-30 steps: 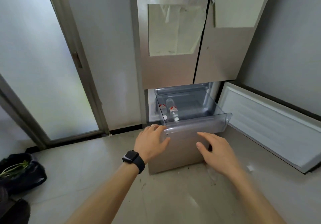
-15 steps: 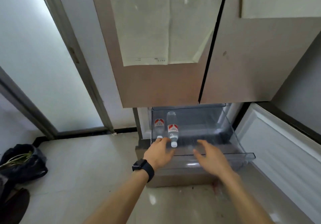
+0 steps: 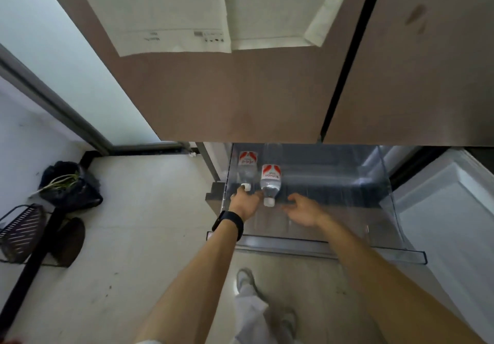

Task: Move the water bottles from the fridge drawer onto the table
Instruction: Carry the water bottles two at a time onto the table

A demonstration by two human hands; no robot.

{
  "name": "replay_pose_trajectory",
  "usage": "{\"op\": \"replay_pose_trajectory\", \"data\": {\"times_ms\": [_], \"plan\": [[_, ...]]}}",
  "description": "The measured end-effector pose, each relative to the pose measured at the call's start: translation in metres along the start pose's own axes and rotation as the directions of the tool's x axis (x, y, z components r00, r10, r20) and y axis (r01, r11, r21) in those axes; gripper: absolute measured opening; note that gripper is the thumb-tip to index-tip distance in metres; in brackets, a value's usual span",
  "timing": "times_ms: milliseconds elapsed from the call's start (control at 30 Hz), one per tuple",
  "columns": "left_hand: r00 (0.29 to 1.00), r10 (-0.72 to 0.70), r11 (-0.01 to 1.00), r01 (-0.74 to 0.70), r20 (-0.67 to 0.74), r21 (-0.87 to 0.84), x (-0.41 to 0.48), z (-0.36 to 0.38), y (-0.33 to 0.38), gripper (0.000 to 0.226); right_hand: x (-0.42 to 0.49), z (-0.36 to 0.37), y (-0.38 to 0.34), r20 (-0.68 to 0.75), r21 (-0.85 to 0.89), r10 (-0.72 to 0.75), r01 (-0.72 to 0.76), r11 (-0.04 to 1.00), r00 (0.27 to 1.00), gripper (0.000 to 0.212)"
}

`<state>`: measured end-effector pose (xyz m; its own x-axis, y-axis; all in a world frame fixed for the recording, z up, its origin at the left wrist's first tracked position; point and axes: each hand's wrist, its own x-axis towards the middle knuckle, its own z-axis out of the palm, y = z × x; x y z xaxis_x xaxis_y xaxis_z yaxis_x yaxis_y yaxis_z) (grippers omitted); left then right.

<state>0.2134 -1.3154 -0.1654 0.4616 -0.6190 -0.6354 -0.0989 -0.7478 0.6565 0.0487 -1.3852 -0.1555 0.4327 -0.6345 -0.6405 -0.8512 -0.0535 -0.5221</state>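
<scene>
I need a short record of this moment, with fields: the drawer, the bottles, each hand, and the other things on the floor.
drawer: clear fridge drawer, pulled out, below the closed upper doors
bottles: two water bottles, left bottle and right bottle, lying side by side at the drawer's left, white caps toward the person
left hand: left hand at the left bottle's cap, grip not yet clear
right hand: right hand open, inside the drawer, right of the right bottle, not touching it
floor: black bag, wire rack

Two water bottles (image 3: pixel 270 180) (one drawer (image 3: pixel 334 245)).
</scene>
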Motion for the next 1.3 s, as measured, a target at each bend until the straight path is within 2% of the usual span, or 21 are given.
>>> {"op": "replay_pose_trajectory", "data": {"times_ms": [167, 267, 367, 433, 533, 600, 667, 733, 833, 900, 967, 1067, 1133, 1200, 1300], "plan": [[0.996, -0.091, 0.994, 0.091, -0.002, -0.054, 0.023, 0.003, -0.006, 0.061, 0.021, 0.015, -0.014, 0.029, 0.343, 0.057, -0.064, 0.937, 0.998, 0.046], [0.989, -0.145, 0.980, 0.141, -0.021, -0.140, 0.041, 0.006, -0.007, 0.073, 0.029, 0.020, -0.014, 0.108, 0.542, 0.139, -0.175, 0.822, 0.984, 0.039], [0.983, -0.171, 0.966, 0.154, -0.064, -0.207, 0.056, 0.013, -0.003, 0.065, 0.038, 0.022, -0.016, 0.160, 0.649, 0.161, -0.227, 0.726, 0.974, 0.032], [0.977, -0.176, 0.968, 0.150, -0.117, -0.202, 0.063, 0.018, -0.001, 0.063, 0.046, 0.025, -0.018, 0.164, 0.682, 0.155, -0.225, 0.695, 0.974, 0.032], [0.977, -0.170, 0.969, 0.142, -0.130, -0.200, 0.078, 0.025, -0.002, 0.063, 0.053, 0.027, -0.025, 0.131, 0.665, 0.170, -0.214, 0.716, 0.977, 0.020], [0.981, -0.184, 0.952, 0.163, -0.060, -0.259, 0.073, 0.024, 0.004, 0.056, 0.055, 0.026, -0.024, 0.132, 0.642, 0.187, -0.228, 0.732, 0.973, 0.024], [0.983, -0.176, 0.916, 0.186, 0.058, -0.356, 0.063, 0.020, 0.009, 0.038, 0.052, 0.020, -0.019, 0.149, 0.613, 0.215, -0.261, 0.746, 0.965, 0.030], [0.983, -0.153, 0.905, 0.181, 0.102, -0.384, 0.055, 0.016, 0.009, 0.037, 0.045, 0.010, -0.009, 0.141, 0.567, 0.227, -0.267, 0.779, 0.964, 0.035], [0.989, -0.139, 0.961, 0.147, 0.050, -0.233, 0.032, 0.011, 0.006, 0.049, 0.027, -0.005, 0.012, 0.060, 0.494, 0.188, -0.193, 0.848, 0.980, 0.035], [0.991, -0.130, 0.991, 0.129, -0.039, -0.028, 0.015, 0.011, -0.003, 0.058, 0.012, -0.013, 0.030, -0.051, 0.364, 0.162, -0.133, 0.922, 0.985, 0.048], [0.986, -0.079, 0.976, 0.107, -0.146, 0.190, -0.004, 0.010, -0.013, 0.055, -0.004, -0.020, 0.045, -0.161, 0.220, 0.148, -0.111, 0.969, 0.976, 0.056], [0.972, 0.063, 0.888, 0.049, -0.226, 0.457, -0.035, 0.009, -0.016, 0.042, -0.040, -0.025, 0.055, -0.289, 0.117, 0.083, -0.051, 0.992, 0.954, 0.040], [0.954, 0.189, 0.791, -0.007, -0.233, 0.612, -0.055, 0.006, -0.010, 0.039, -0.063, -0.022, 0.058, -0.364, 0.053, 0.015, 0.005, 0.999, 0.931, 0.032], [0.923, 0.321, 0.679, -0.070, -0.211, 0.730, -0.072, -0.001, 0.000, 0.038, -0.080, -0.018, 0.059, -0.424, -0.019, -0.035, 0.030, 0.999, 0.905, 0.032], [0.861, 0.493, 0.546, -0.194, -0.126, 0.815, -0.083, -0.016, 0.014, 0.040, -0.091, -0.022, 0.052, -0.470, -0.096, -0.090, 0.050, 0.994, 0.878, 0.033]]}}
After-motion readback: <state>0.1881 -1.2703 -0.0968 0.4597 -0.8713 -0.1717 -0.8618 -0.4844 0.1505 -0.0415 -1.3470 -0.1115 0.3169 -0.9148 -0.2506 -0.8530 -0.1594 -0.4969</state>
